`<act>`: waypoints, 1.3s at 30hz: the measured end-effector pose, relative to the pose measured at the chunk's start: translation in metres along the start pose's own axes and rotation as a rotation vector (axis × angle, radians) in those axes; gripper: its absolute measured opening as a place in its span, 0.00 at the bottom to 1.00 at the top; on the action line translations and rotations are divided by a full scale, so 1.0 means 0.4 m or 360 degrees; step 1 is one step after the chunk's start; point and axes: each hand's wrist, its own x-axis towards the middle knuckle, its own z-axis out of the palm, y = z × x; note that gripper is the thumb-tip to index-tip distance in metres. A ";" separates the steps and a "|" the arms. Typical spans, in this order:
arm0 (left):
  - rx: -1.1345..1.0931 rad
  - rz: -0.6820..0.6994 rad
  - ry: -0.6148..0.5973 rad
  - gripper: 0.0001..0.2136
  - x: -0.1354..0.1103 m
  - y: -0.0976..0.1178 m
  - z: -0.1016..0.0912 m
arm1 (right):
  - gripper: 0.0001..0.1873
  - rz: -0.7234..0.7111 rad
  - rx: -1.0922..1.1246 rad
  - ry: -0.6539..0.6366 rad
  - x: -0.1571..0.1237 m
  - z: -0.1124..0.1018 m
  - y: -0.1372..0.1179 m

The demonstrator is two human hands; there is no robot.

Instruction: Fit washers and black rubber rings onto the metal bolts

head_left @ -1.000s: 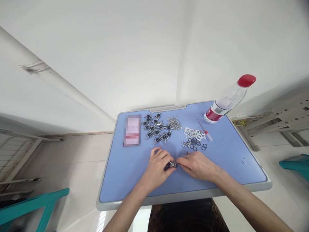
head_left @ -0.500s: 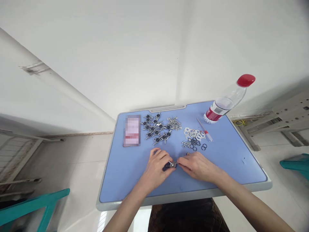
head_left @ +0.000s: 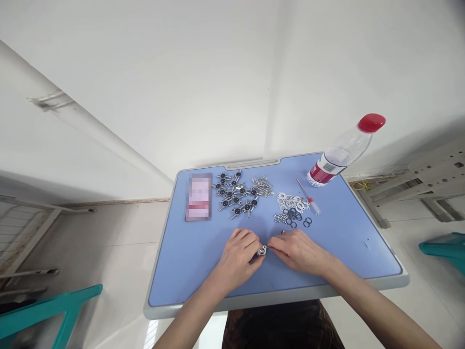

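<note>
Where both hands meet at near-centre of blue table [head_left: 181, 271], small metal part [head_left: 262, 251] sits pinched between them, just above tabletop. Left hand [head_left: 238, 254]: fingers curled narrow round part. Right hand [head_left: 294, 249]: fingertips closed on part's right end. Beyond hands, far side: cluster of black-and-silver fittings [head_left: 234, 196], screw pile [head_left: 263, 185] to its right. Further right: flat metal plates [head_left: 288, 199], black rings [head_left: 296, 217], red-handled screwdriver [head_left: 308, 197]. Far right corner: plastic bottle [head_left: 341, 152], red cap. Far left: flat rectangular object [head_left: 198, 196], blurred.
</note>
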 end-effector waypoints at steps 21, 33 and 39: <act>-0.0085 -0.0134 0.0003 0.05 0.005 -0.021 0.005 | 0.08 0.0752 0.0467 0.0741 -0.043 -0.114 0.143; -0.0058 -0.0151 0.0028 0.04 0.010 -0.010 0.000 | 0.05 0.0505 0.0200 0.0573 -0.015 -0.061 0.103; -0.0045 -0.0123 0.0050 0.05 0.006 -0.011 0.002 | 0.04 0.0550 0.0065 0.0441 -0.010 -0.056 0.084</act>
